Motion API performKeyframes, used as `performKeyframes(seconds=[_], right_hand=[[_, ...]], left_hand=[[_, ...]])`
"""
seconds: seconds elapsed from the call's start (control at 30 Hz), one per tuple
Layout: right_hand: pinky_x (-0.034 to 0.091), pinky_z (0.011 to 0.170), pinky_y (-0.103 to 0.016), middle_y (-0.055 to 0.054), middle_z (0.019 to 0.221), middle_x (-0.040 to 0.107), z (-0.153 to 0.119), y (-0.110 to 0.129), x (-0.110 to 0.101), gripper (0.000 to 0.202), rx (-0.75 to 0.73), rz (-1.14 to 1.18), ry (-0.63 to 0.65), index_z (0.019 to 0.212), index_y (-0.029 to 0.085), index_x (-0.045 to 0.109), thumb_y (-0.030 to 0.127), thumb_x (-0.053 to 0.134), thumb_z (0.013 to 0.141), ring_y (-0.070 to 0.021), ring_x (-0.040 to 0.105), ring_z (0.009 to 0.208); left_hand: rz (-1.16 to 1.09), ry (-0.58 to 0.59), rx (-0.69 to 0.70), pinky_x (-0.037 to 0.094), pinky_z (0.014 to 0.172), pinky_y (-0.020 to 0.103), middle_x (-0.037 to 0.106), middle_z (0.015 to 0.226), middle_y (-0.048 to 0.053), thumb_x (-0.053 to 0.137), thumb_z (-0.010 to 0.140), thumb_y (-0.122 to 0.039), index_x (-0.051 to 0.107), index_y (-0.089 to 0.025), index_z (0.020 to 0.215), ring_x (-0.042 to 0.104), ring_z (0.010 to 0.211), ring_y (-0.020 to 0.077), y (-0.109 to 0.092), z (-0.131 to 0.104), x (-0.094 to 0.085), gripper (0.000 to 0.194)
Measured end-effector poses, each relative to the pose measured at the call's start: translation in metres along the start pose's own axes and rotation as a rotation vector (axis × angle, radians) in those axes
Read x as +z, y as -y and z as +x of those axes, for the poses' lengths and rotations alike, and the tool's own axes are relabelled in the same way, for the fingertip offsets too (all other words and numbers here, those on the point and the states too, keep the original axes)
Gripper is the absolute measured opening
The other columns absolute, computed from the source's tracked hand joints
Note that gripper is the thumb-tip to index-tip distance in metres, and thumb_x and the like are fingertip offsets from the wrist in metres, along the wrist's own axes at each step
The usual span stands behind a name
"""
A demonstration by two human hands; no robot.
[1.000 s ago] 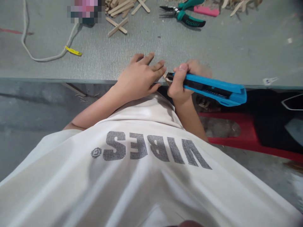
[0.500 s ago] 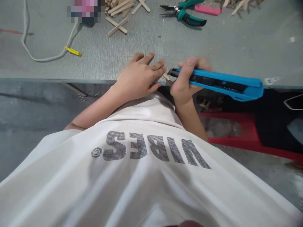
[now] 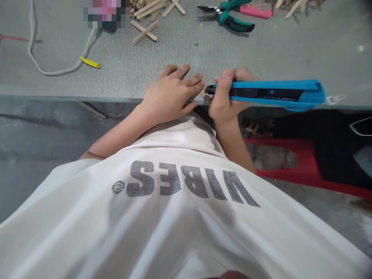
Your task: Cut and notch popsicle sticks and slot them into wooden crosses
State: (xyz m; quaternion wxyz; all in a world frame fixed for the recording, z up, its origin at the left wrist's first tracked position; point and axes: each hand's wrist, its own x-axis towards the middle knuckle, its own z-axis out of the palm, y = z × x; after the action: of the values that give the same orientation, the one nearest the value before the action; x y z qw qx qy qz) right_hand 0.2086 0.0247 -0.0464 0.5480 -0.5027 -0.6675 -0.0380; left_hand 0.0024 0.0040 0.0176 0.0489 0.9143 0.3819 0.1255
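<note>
My right hand (image 3: 228, 95) is wrapped round a blue utility knife (image 3: 276, 93), whose black tip points left. At that tip a small wooden stick (image 3: 207, 98) shows near the table's front edge, partly covered by my fingers. My left hand (image 3: 173, 93) lies palm down on the table (image 3: 116, 83), fingers spread, its fingertips beside the stick's upper end. Whether the blade touches the stick is too small to tell.
Two crossed sticks (image 3: 144, 32) lie ahead, below a stick pile (image 3: 149, 8). Green-and-black pliers (image 3: 235, 23) and a pink tool (image 3: 255, 11) are further right. A white cable (image 3: 62, 72) with a yellow tag (image 3: 91, 62) curves at the left. A red stool (image 3: 305, 166) stands below the table.
The knife's rear end has swung up, away from my body, so the knife lies more level. My right fingers have shifted slightly with it. My left hand has stayed in place.
</note>
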Motion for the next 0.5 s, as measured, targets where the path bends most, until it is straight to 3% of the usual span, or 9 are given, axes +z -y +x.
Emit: performKeyframes(seconds=[0.17,0.5], right_hand=[[0.044,0.071,-0.038,-0.003,0.069,0.043,0.003,0.003,-0.002,0.07,-0.038,-0.028,-0.02,0.07,0.024,0.04,0.072,0.027,0.119,-0.0181,0.053,0.069],[0.046,0.08,-0.042,-0.005,0.074,0.045,-0.003,-0.007,-0.011,0.063,0.02,-0.053,0.142,0.074,0.024,0.049,0.069,0.035,0.115,-0.0215,0.054,0.079]], left_hand=[[-0.022,-0.012,0.001,0.041,0.135,0.065,0.067,0.171,0.008,0.054,0.109,-0.033,0.068,-0.026,0.163,0.051,0.168,0.0428,0.0,-0.001,-0.001,0.056],[-0.031,-0.024,0.011,0.036,0.137,0.068,0.064,0.174,0.008,0.045,0.112,-0.036,0.064,-0.022,0.166,0.049,0.167,0.0412,0.005,0.0,0.007,0.058]])
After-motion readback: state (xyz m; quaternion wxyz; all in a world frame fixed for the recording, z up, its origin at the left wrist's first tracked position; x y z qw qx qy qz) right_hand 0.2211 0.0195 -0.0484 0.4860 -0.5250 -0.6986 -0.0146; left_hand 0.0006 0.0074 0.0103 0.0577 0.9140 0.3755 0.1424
